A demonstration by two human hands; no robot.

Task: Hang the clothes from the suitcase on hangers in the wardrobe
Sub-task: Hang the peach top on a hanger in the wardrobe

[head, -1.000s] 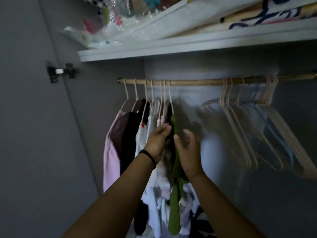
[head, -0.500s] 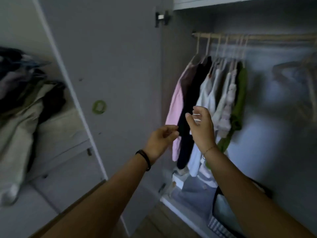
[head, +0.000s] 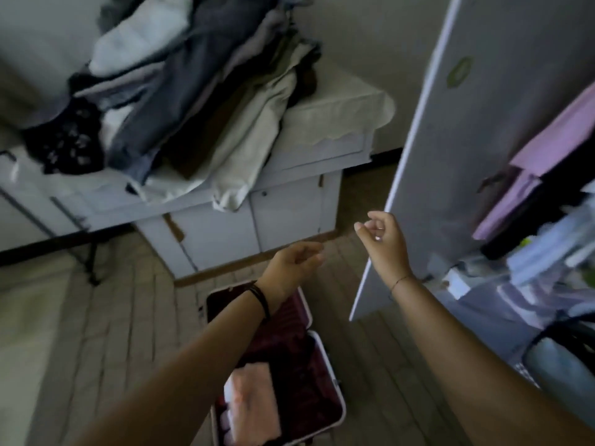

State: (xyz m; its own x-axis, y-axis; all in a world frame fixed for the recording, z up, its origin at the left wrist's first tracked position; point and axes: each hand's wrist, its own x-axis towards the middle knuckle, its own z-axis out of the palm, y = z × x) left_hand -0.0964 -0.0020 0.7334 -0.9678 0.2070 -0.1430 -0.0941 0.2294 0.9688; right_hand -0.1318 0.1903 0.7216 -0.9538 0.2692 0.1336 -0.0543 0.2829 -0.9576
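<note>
Writing is looked for first on the round green sticker (head: 459, 72) fixed to the open wardrobe door (head: 483, 175), but its markings are too blurred to be read.

Both hands are held out in the air, and nothing is gripped by either. The left hand (head: 294, 263) is seen with its fingers (head: 314, 255) loosely curled toward the palm, and a black band (head: 260, 300) is worn at the wrist. The right hand (head: 384, 243) is held a little higher with its fingers (head: 376, 217) relaxed and half bent; a thin bracelet (head: 401, 281) is worn at that wrist.

Below the left fingers, on the plank floor (head: 106, 317), the maroon suitcase (head: 291, 320) is laid open, partly covered by the left forearm. A folded pink garment (head: 254, 403) is held in its nearer half; the darker cloth beside it cannot be made out.

Just right of the right fingers stands the door's edge. Beyond it, inside the wardrobe (head: 483, 310), a pink top (head: 553, 140) and a black piece (head: 547, 201) are hung, with pale blurred items below them.

Beyond and left of both sets of fingers, a white cabinet (head: 289, 204) is loaded with a heap of clothes (head: 193, 91) — grey, white, beige and dark pieces, some draped over its front edge.
</note>
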